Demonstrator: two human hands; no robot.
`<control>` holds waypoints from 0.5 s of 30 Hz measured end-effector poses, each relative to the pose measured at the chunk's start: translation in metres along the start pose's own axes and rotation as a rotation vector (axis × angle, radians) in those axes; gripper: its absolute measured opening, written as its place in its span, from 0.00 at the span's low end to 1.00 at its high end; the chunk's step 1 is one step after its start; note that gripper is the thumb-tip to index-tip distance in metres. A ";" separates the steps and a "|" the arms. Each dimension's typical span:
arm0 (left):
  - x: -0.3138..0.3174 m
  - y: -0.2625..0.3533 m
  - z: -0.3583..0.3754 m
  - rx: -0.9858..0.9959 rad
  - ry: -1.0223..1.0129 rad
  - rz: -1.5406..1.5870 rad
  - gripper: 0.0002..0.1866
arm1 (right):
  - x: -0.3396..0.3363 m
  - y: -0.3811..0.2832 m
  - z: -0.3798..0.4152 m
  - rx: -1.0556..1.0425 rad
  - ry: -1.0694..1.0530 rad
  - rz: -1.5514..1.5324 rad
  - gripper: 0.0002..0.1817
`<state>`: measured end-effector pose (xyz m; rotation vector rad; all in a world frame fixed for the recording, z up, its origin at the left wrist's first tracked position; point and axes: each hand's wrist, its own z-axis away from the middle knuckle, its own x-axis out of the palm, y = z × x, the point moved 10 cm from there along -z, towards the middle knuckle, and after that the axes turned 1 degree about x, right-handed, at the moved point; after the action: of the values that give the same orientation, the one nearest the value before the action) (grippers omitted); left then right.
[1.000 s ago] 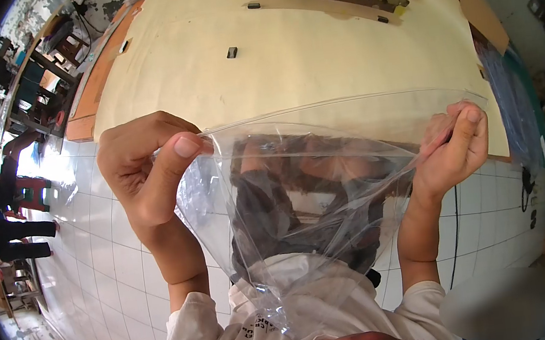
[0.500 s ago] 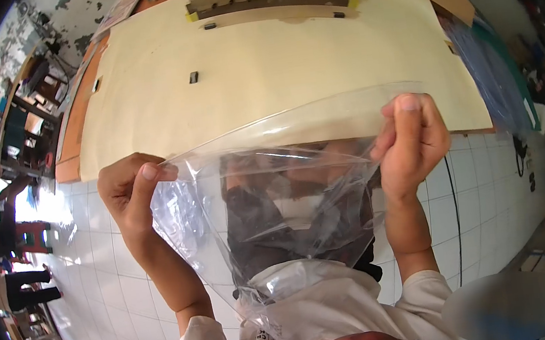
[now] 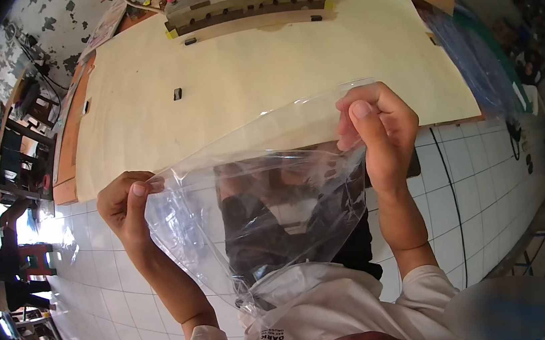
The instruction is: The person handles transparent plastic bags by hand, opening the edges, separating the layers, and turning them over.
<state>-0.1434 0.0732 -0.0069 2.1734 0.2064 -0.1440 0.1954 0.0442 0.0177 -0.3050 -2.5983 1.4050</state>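
Plastic (image 3: 270, 204), clear and creased, hangs between our hands, its upper edge slanting up from left to right. We have the left hand's (image 3: 130, 203) thumb and forefinger together, clamped on its left upper corner; the right hand's (image 3: 382, 132) thumb and bent fingers close on the other side, with a bit of edge poking out past the fingertips. On our shirt (image 3: 314, 299), below the fingers, we read "DARK"; the smaller print around it we can't make out. Just beyond the fingers we see the paper's (image 3: 261, 70) near edge, then bare paper, with a small black block (image 3: 177, 94) ahead of the left fingers. Farther off, a metal tool (image 3: 254, 7) closes the middle. Outside both forearms we have open tiled floor (image 3: 104, 256), a cable (image 3: 454, 196) crossing it on the right.
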 end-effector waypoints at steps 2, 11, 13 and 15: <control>-0.001 -0.002 0.001 0.006 0.004 -0.002 0.18 | 0.003 0.004 -0.001 0.041 -0.030 -0.008 0.14; 0.008 0.003 -0.002 -0.054 -0.090 -0.042 0.18 | -0.001 0.017 -0.010 0.141 -0.039 -0.022 0.13; 0.011 -0.001 -0.002 -0.074 -0.109 -0.024 0.17 | -0.005 0.023 -0.009 0.136 -0.013 -0.045 0.13; 0.012 -0.003 -0.001 -0.026 -0.071 0.111 0.15 | -0.008 0.023 -0.009 0.130 0.010 -0.070 0.13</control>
<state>-0.1326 0.0762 -0.0107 2.1444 0.0471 -0.1542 0.2078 0.0619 0.0029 -0.2012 -2.4698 1.5349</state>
